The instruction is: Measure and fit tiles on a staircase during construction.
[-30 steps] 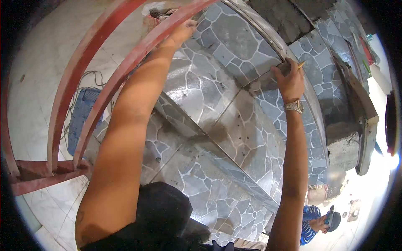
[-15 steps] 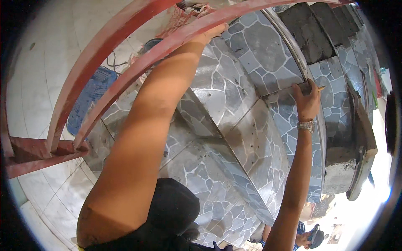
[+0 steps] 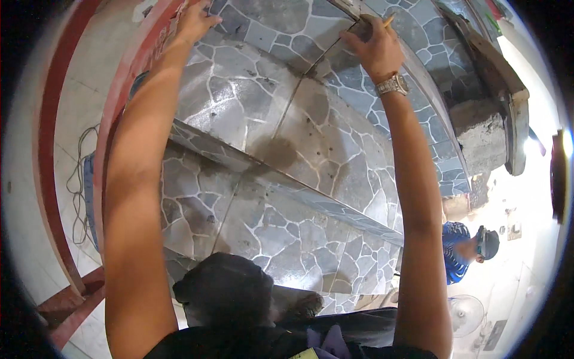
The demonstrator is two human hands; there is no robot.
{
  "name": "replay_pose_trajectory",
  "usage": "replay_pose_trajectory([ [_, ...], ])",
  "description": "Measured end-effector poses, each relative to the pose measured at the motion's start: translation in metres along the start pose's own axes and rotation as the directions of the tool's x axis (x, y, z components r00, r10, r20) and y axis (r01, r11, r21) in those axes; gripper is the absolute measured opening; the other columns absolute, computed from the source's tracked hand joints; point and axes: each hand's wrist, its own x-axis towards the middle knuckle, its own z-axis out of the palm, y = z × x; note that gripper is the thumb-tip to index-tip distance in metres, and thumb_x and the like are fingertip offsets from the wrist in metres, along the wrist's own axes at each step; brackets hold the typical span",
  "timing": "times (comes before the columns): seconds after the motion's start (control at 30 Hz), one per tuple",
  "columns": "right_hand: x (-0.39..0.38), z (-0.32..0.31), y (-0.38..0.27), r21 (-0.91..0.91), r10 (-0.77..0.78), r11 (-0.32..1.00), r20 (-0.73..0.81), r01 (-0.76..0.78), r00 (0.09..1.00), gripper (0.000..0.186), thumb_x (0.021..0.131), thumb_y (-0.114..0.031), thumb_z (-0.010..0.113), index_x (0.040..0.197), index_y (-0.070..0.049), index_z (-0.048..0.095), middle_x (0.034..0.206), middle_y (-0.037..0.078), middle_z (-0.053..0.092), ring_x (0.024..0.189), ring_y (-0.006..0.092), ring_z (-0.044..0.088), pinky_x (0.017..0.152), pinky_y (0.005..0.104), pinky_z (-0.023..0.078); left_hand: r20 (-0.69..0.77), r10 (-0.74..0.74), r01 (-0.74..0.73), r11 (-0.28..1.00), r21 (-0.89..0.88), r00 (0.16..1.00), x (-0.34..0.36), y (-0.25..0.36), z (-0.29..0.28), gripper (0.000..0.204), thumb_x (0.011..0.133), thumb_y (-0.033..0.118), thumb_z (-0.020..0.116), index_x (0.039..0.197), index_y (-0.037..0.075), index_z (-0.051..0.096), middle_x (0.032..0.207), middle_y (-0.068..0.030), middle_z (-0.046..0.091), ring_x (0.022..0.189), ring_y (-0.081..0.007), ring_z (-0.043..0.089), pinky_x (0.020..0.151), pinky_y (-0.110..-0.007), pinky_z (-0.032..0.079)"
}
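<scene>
Grey stone-pattern tiled steps [image 3: 287, 155] fill the view, with the red curved metal rail [image 3: 128, 66] running up their left side, and since the earlier frame both have slid down and grown larger as the arms reach higher. The left hand [image 3: 194, 21] now rests its fingers on the rail's inner edge beside the tiles (how far it closes around it I cannot tell). The right hand [image 3: 373, 48], wearing a silver wristwatch [image 3: 393, 84], pinches a yellow pencil [image 3: 388, 21] against the upper tile joint.

Two hands [image 3: 197, 21], one pencil [image 3: 388, 21]
</scene>
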Motion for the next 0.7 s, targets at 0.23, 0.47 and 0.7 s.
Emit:
replay_pose_trajectory([
  [0.23, 0.002, 0.006, -0.030, 0.068, 0.005, 0.998, -0.020, -0.004, 1.000, 0.058, 0.074, -0.050, 0.080, 0.117, -0.015, 0.066, 0.106, 0.016, 0.067, 0.097, 0.0364, 0.067, 0.080, 0.0461, 0.055, -0.199, 0.060, -0.022, 0.982, 0.187, 0.978, 0.002, -0.032, -0.028, 0.069, 0.076, 0.033, 0.084, 0.131, 0.000, 0.059, 0.117, -0.0249, 0.068, 0.110, -0.0341, 0.066, 0.097, -0.041, 0.049],
  [0.47, -0.035, -0.034, -0.015, 0.412, -0.010, 0.907, -0.200, 0.093, 0.980, 0.034, 0.088, -0.017, 0.072, 0.116, -0.002, 0.062, 0.106, 0.020, 0.071, 0.095, 0.0335, 0.070, 0.080, 0.0427, 0.056, -0.086, -0.003, 0.015, 0.991, 0.133, 0.996, -0.008, -0.001, -0.022, 0.069, 0.077, 0.032, 0.083, 0.133, 0.000, 0.058, 0.106, -0.0230, 0.072, 0.101, -0.0308, 0.069, 0.091, -0.041, 0.050],
  [0.7, -0.123, -0.054, -0.068, 0.667, 0.136, 0.498, 0.571, -0.554, 0.810, 0.033, 0.104, -0.029, 0.055, 0.126, -0.005, 0.061, 0.069, 0.007, 0.059, 0.061, 0.0159, 0.062, 0.061, 0.0326, 0.051, -0.201, 0.139, -0.090, 0.967, 0.237, 0.970, 0.001, -0.025, -0.024, 0.071, 0.076, 0.035, 0.082, 0.133, -0.001, 0.059, 0.105, -0.0224, 0.072, 0.100, -0.0317, 0.069, 0.089, -0.041, 0.050],
])
